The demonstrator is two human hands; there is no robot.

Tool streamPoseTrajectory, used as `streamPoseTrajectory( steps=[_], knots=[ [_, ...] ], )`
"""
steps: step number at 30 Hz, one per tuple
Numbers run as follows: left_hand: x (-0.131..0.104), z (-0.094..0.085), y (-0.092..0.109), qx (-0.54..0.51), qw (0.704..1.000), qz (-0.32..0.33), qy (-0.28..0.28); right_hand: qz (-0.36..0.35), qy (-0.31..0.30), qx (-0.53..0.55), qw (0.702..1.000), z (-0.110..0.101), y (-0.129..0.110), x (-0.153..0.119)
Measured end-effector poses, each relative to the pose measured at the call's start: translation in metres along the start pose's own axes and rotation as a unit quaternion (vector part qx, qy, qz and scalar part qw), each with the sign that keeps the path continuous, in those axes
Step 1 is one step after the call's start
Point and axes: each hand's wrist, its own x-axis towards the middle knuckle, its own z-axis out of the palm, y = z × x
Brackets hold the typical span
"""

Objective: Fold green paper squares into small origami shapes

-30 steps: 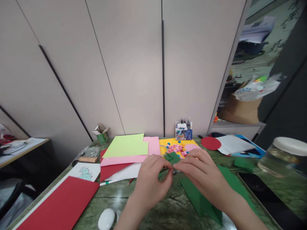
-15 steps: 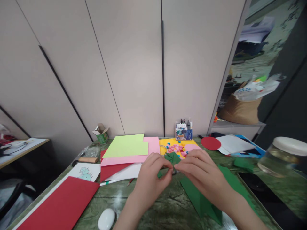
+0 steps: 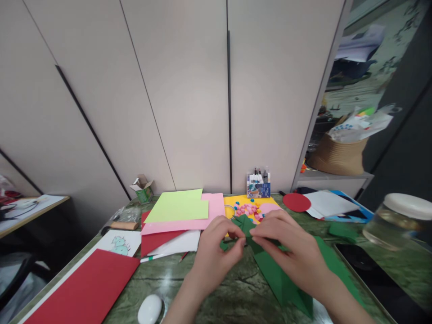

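Over the middle of the table, my left hand (image 3: 219,245) is closed with thumb and forefinger tips pinched together. Anything between those tips is too small or hidden to name. Just right of it, my right hand (image 3: 292,245) is also closed in a pinch, and I cannot make out what its fingertips hold. A narrow gap separates the two pinches. Right behind them lies a small folded green paper piece (image 3: 243,221). Beneath my right hand a large folded sheet of green paper (image 3: 281,281) is spread on the table, partly covered by that hand and forearm.
Lime paper (image 3: 178,207) tops a stack at the back left. Pink beads (image 3: 246,209) lie on yellow paper behind my hands. A pen box (image 3: 258,186) stands by the cupboard. At right are a phone (image 3: 374,274) and a lidded jar (image 3: 394,220); a white mouse-like object (image 3: 150,309) lies front left.
My right fingertips have drawn slightly to the right, so the gap between the two pinches is wider. My left hand has barely moved.
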Motion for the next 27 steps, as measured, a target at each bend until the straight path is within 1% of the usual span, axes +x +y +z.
streamPoseTrajectory(
  steps=[5, 16, 19, 27],
  knots=[
    [-0.002, 0.003, 0.001, -0.019, 1.0, -0.008, 0.018, 0.016, 0.025, 0.02, 0.999, 0.001, -0.002, 0.001],
    [-0.002, 0.009, 0.003, -0.094, 0.993, -0.015, 0.064, 0.045, 0.055, 0.062, 0.996, 0.006, -0.004, 0.002],
    [-0.002, 0.009, 0.002, -0.112, 0.991, -0.015, 0.067, 0.049, 0.056, 0.067, 0.995, 0.007, -0.004, 0.002],
    [-0.003, 0.011, 0.0, -0.15, 0.986, -0.042, 0.066, 0.057, 0.064, 0.058, 0.995, 0.009, -0.003, 0.0]
  ],
)
